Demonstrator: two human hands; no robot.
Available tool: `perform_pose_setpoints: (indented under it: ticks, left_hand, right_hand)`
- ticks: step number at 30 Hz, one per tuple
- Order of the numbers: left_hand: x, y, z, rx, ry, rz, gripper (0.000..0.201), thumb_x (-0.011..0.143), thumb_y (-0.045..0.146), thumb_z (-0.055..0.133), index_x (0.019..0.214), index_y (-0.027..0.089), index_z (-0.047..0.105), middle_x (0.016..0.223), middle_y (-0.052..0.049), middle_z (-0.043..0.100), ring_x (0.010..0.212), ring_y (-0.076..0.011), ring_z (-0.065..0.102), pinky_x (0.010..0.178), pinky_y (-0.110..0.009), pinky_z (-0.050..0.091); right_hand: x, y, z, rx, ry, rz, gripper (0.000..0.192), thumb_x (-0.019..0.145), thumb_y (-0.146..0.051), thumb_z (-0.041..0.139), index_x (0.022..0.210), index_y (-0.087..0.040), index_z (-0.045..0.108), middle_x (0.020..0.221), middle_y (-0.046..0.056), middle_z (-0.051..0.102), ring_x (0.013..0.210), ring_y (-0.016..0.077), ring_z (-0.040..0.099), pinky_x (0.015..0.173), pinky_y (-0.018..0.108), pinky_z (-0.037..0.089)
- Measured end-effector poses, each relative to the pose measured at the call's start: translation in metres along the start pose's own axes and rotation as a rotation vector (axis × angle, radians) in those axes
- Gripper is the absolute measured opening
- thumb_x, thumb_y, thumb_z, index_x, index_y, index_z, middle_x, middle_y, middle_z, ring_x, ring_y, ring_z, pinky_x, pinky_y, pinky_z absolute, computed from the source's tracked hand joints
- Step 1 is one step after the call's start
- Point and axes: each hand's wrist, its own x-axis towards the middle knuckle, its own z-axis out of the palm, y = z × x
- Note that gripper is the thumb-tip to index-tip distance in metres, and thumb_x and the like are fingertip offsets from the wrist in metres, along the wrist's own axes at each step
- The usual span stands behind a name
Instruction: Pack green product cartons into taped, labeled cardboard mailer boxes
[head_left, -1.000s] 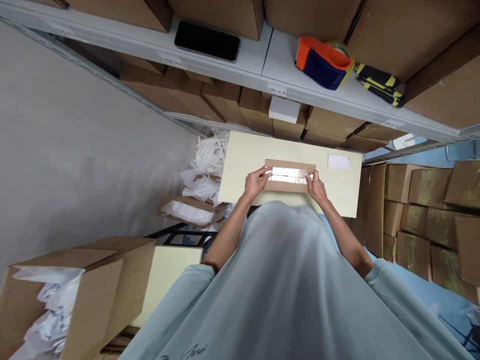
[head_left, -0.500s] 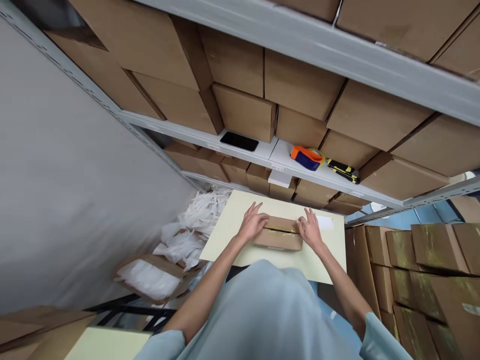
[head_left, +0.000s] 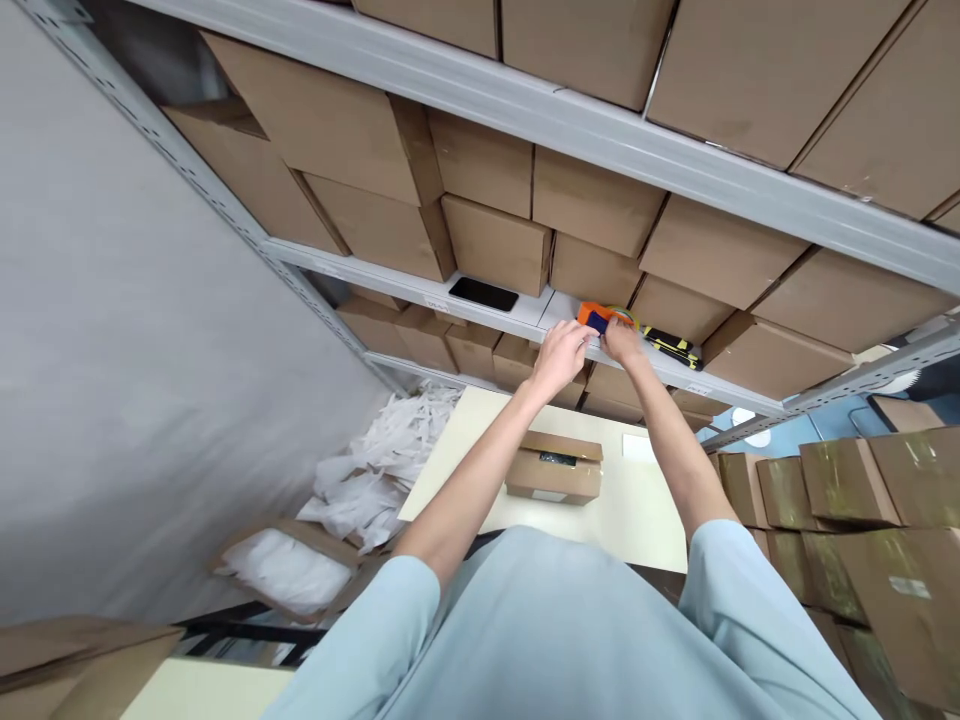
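A small cardboard box [head_left: 553,470] is lying on the pale desk [head_left: 652,515], flaps nearly closed, well apart from both hands. Beyond it, both arms are reaching up to the grey shelf [head_left: 525,312]. The left hand [head_left: 561,352] is touching the orange-and-blue tape dispenser [head_left: 598,316] with curled fingers; the right hand [head_left: 621,342] is covering its near side, and whether either grip is clenching it cannot be told. A black phone [head_left: 484,293] and a yellow-black tool [head_left: 675,348] are flanking the dispenser
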Motion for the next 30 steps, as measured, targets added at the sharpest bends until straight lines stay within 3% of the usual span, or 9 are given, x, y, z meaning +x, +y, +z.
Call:
perform_pose_setpoints:
  ticks: [3,6,10,13,15,18,21,26,30]
  left_hand:
    - [-0.020,0.001,0.000,-0.040,0.010,-0.067,0.034,0.102,0.007,0.063,0.125,0.023,0.082,0.117,-0.009,0.083,0.120,-0.0307,0.073,0.112,-0.046,0.056]
    - [-0.068,0.000,0.002,-0.132,0.074,-0.169,0.028,0.104,0.009,0.066,0.123,0.022,0.081,0.113,-0.007,0.083,0.116,-0.0276,0.076,0.114,-0.043,0.059]
    - [-0.159,0.011,0.006,-0.282,0.200,-0.278,0.016,0.108,0.022,0.071,0.122,0.023,0.081,0.117,-0.007,0.082,0.109,-0.0221,0.078,0.104,-0.037,0.065]
    - [-0.212,0.029,0.008,-0.337,0.236,-0.336,0.017,0.110,0.034,0.076,0.121,0.023,0.081,0.116,-0.007,0.081,0.099,-0.0194,0.078,0.094,-0.034,0.068]
    - [-0.232,0.039,0.008,-0.327,0.246,-0.358,0.020,0.111,0.040,0.077,0.121,0.024,0.082,0.114,-0.007,0.082,0.097,-0.0194,0.078,0.092,-0.035,0.069]
    - [-0.248,0.047,0.004,-0.299,0.278,-0.363,0.022,0.112,0.044,0.075,0.121,0.025,0.083,0.115,-0.007,0.083,0.101,-0.0199,0.079,0.091,-0.035,0.070]
    - [-0.259,0.049,-0.005,-0.267,0.288,-0.361,0.023,0.114,0.043,0.072,0.123,0.026,0.084,0.117,-0.008,0.084,0.103,-0.0201,0.081,0.090,-0.034,0.070]
    - [-0.267,0.044,-0.027,-0.225,0.213,-0.298,0.020,0.113,0.041,0.074,0.124,0.028,0.085,0.115,-0.007,0.085,0.107,-0.0218,0.080,0.097,-0.038,0.068]
    - [-0.252,0.040,-0.061,-0.165,0.207,-0.307,0.039,0.110,0.056,0.076,0.136,0.028,0.082,0.122,-0.008,0.083,0.106,-0.0223,0.077,0.091,-0.038,0.067]
  right_hand:
    - [-0.003,0.007,0.000,0.031,-0.002,0.001,0.048,0.106,-0.027,0.058,0.145,0.000,0.053,0.128,0.040,0.075,0.130,0.0458,0.073,0.117,0.067,0.053]
    - [-0.038,0.016,0.015,0.232,0.108,-0.052,0.052,0.110,-0.045,0.057,0.145,-0.006,0.054,0.130,0.035,0.074,0.127,0.0461,0.072,0.114,0.068,0.055]
    - [-0.143,-0.001,0.056,0.809,0.180,-0.107,0.061,0.109,-0.072,0.062,0.141,-0.021,0.059,0.132,0.019,0.077,0.124,0.0356,0.075,0.116,0.058,0.061]
    - [-0.226,-0.038,0.076,1.197,0.056,-0.045,0.063,0.106,-0.076,0.069,0.139,-0.023,0.064,0.135,0.014,0.080,0.126,0.0297,0.077,0.117,0.050,0.062]
    - [-0.263,-0.062,0.082,1.305,0.012,0.012,0.064,0.104,-0.076,0.072,0.141,-0.025,0.066,0.132,0.012,0.081,0.126,0.0281,0.078,0.119,0.048,0.062]
    - [-0.289,-0.088,0.087,1.349,0.012,0.049,0.064,0.103,-0.076,0.074,0.142,-0.026,0.067,0.131,0.011,0.082,0.126,0.0270,0.079,0.121,0.048,0.062]
    - [-0.295,-0.100,0.092,1.368,-0.033,0.028,0.060,0.105,-0.076,0.072,0.139,-0.027,0.067,0.130,0.011,0.083,0.122,0.0270,0.081,0.119,0.049,0.064]
    - [-0.301,-0.107,0.104,1.380,-0.058,0.013,0.059,0.106,-0.078,0.068,0.132,-0.025,0.069,0.122,0.010,0.084,0.119,0.0281,0.081,0.116,0.049,0.065]
    - [-0.314,-0.100,0.104,1.228,0.005,-0.049,0.057,0.105,-0.074,0.073,0.134,-0.026,0.066,0.123,0.010,0.081,0.116,0.0271,0.079,0.109,0.044,0.067]
